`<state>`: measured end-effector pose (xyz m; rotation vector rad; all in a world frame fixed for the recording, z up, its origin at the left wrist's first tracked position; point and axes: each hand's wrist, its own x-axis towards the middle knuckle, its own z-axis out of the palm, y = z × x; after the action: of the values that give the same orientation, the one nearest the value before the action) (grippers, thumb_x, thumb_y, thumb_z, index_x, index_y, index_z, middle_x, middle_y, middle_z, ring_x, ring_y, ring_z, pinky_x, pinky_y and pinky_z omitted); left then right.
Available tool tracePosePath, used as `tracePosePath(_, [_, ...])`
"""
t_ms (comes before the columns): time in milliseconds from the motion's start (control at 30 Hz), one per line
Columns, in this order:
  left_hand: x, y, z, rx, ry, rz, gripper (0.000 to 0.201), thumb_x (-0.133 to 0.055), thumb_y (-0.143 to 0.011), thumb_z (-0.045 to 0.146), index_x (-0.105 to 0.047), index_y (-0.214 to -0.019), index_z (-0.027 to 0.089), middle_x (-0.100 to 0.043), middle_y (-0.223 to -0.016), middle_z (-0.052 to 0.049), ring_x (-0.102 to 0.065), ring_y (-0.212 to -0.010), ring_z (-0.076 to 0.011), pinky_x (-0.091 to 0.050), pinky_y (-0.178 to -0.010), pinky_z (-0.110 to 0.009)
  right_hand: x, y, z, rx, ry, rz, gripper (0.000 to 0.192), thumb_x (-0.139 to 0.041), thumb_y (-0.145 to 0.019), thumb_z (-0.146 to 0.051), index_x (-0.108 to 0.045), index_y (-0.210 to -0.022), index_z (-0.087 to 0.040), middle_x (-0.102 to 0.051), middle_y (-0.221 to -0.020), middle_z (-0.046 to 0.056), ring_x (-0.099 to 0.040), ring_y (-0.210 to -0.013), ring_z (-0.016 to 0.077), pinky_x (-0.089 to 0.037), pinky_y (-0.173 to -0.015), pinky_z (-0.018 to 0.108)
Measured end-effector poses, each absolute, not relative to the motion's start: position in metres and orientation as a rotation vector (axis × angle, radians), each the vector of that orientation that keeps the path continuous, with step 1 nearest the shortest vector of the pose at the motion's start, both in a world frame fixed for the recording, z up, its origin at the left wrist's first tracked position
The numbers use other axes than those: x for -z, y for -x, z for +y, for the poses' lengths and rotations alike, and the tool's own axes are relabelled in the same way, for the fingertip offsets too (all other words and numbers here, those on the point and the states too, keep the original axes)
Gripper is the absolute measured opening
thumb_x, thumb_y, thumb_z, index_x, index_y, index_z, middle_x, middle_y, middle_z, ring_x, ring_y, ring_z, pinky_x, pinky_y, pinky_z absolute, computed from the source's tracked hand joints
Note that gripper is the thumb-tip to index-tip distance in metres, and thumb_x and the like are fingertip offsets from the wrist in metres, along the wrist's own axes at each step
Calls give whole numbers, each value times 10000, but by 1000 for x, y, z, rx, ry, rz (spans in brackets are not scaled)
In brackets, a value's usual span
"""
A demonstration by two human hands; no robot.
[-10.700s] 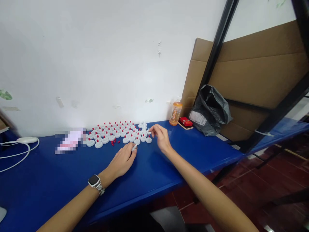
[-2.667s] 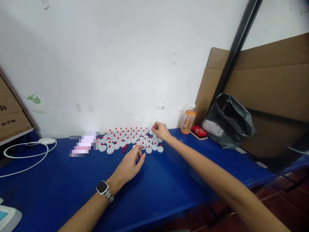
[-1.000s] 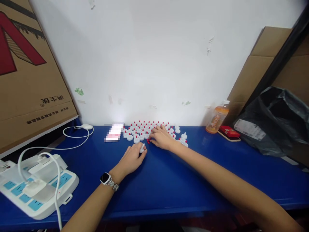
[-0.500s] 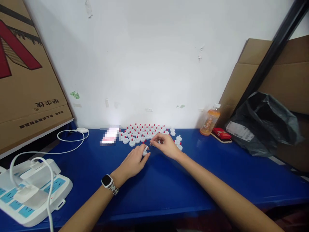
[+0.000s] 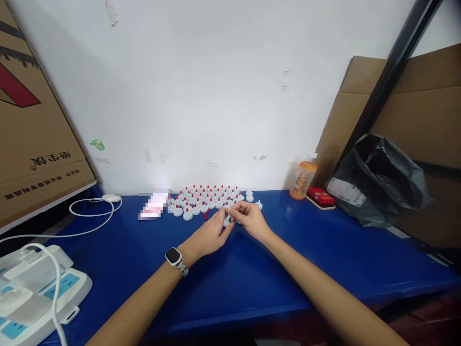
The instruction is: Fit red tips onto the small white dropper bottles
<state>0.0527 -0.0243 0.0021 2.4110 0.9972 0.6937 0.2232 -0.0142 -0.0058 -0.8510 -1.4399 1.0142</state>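
Several white caps with red tips stand in rows on the blue table by the wall. My left hand, a watch on its wrist, pinches a white cap just in front of the rows. My right hand meets it fingertip to fingertip and holds something small at that cap; a red tip is too small to confirm. A few loose red tips lie beside the front row.
A white power strip and its cable lie at the left under a cardboard box. An orange bottle, a red pack, a black bag and cardboard sheets sit at the right.
My two hands have come together in front of the rows; the left hand lifted its white cap towards the right fingertips. The view shifted slightly right.
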Motion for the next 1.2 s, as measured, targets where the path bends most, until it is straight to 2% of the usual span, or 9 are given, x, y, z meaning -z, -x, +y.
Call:
tracePosePath(100, [9, -59, -22, -812, -2317, 929, 359, -372, -1000, 361, -365, -1311, 183, -605, -1220, -158, -621, -1115, -258, -497, -942, -432, 11, -220, -16, -973, 861, -1345, 367, -769, -715, -518, -614, -736, -186, -618, -610, -9, -549, -554, 126, -442, -551, 255])
tracePosePath(200, [22, -61, -20, -891, -2257, 929, 558, -404, -994, 344, -192, -1479, 168, -468, -1434, -217, -526, -1291, -277, -444, -1045, -468, 15, -215, -23, -788, 935, -1356, 317, -712, -792, -473, -601, -709, -188, -614, -642, 1, -529, -580, 127, -426, -566, 254])
tracePosePath(333, [32, -55, -19, -888, -2225, 927, 657, -390, -998, 341, -59, -1535, 158, -408, -1497, -235, -438, -1383, -277, -376, -1114, -504, 17, -207, -34, -525, 1024, -1513, 286, -610, -887, -403, -608, -697, -190, -557, -655, -9, -476, -619, 124, -395, -602, 255])
tracePosePath(433, [33, -52, -19, -898, -2215, 911, 675, -383, -999, 329, -19, -1542, 157, -400, -1509, -232, -414, -1404, -266, -360, -1128, -505, 18, -203, -37, -511, 1016, -1551, 252, -583, -903, -374, -598, -729, -192, -548, -678, -13, -476, -644, 125, -396, -621, 252])
tracePosePath(700, [28, -66, -27, -912, -2251, 928, 709, -428, -991, 384, -33, -1549, 197, -471, -1445, -209, -527, -1293, -272, -405, -1083, -487, 5, -225, -40, -772, 977, -1559, 225, -642, -836, -384, -540, -755, -200, -587, -669, -26, -502, -585, 113, -404, -568, 235])
tracePosePath(833, [30, -77, -23, -871, -2280, 991, 812, -492, -954, 458, 21, -1543, 235, -585, -1224, -128, -635, -978, -212, -505, -936, -441, -16, -263, -29, -678, 1031, -1686, 140, -635, -832, -316, -575, -814, -191, -614, -680, -19, -540, -591, 114, -420, -565, 230])
tracePosePath(900, [33, -77, -21, -880, -2304, 985, 756, -488, -953, 454, -45, -1533, 258, -585, -1146, -77, -608, -905, -179, -517, -893, -406, -26, -285, -12, -454, 1139, -1710, 99, -608, -844, -277, -582, -809, -187, -636, -703, -10, -565, -623, 117, -428, -593, 230])
tracePosePath(1033, [35, -71, -21, -819, -2374, 933, 496, -450, -974, 395, -323, -1432, 251, -577, -1119, -67, -580, -920, -170, -506, -871, -367, -36, -315, 32, -185, 1527, -1859, 22, -601, -822, -194, -602, -806, -178, -673, -744, 6, -597, -670, 123, -413, -606, 223])
tracePosePath(1200, [30, -66, -24, -804, -2366, 964, 390, -443, -975, 392, -436, -1332, 235, -583, -1095, -67, -579, -911, -175, -512, -826, -349, -23, -307, 62, -88, 1692, -2088, 35, -627, -781, -154, -629, -781, -189, -689, -750, 3, -600, -674, 130, -379, -605, 228])
